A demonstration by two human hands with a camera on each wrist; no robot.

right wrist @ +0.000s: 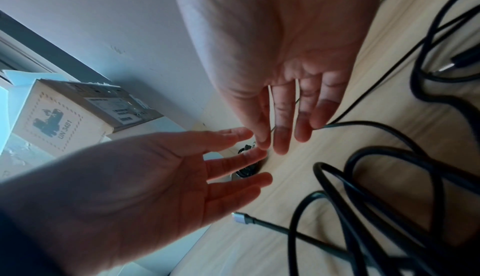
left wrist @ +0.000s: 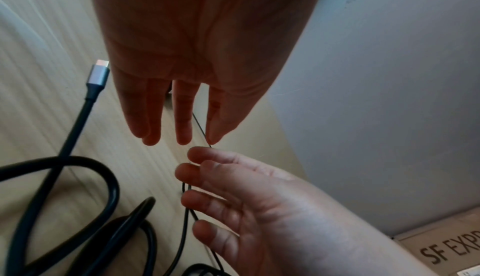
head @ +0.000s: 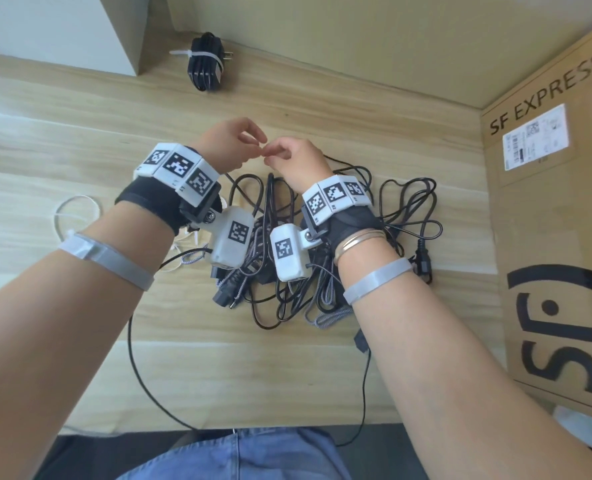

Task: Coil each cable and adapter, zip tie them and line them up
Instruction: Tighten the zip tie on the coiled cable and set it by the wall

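A tangle of loose black cables (head: 336, 209) lies in the middle of the wooden table (head: 80, 140). Both hands hover just above its far edge, fingertips almost meeting. My left hand (head: 239, 140) has straight fingers (left wrist: 182, 124) and holds nothing. My right hand (head: 287, 154) also holds nothing, its fingers (right wrist: 283, 136) loosely extended. A silver-tipped USB-C plug (left wrist: 100, 72) on a black cable lies on the table beside the left hand. At the back of the table rests a coiled black adapter bundle (head: 206, 64) tied with a white zip tie.
Loose white zip ties (head: 73, 216) lie at the left beside my left wrist. A tall SF Express cardboard box (head: 547, 237) stands along the right edge. A white block (head: 62, 29) stands at the back left. One black cable (head: 138, 368) hangs over the table's front edge.
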